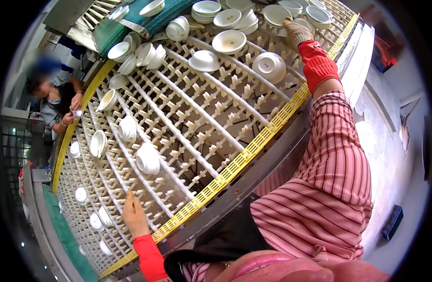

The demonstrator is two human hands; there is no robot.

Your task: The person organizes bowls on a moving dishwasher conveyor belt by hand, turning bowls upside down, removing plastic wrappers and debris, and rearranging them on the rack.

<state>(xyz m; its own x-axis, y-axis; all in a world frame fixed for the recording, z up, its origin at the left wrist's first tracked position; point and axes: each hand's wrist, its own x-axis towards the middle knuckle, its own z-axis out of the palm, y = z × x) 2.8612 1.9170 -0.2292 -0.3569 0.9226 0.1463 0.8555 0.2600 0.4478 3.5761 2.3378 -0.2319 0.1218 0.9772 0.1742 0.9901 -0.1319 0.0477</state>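
White bowls (229, 42) occupy a pegged conveyor (197, 113), which I monitor through the head camera. Reference for all positions: the near yellow rail (272, 128), bordering the conveyor on the wearer's side.

Right grip (298, 32): gloved, reaching inward over the rail near its upper end. Its fingers are at the edge of an upward-facing bowl (276, 15); I cannot tell whether they are clamped on it or merely beside it. A second bowl (304, 23) is partly hidden by the glove. A red cuff (321, 70) covers the wrist above the rail.

Left grip (134, 214): positioned over the pegs, just inside the rail toward its lower end. The visible fingers are extended and slightly apart. The nearest large bowl (147, 159) lies farther inward from the rail, separate from this grip. Another tilted bowl (127, 128) sits deeper along the same line.

Upturned bowl (269, 67): inward of the rail's upper half, base facing up. A bowl stack (204, 10) stands farther inward, beside a teal belt (176, 11).

Opposite the rail, across the conveyor, I observe a co-worker (61, 101) with both hands together at a small white item (77, 113).
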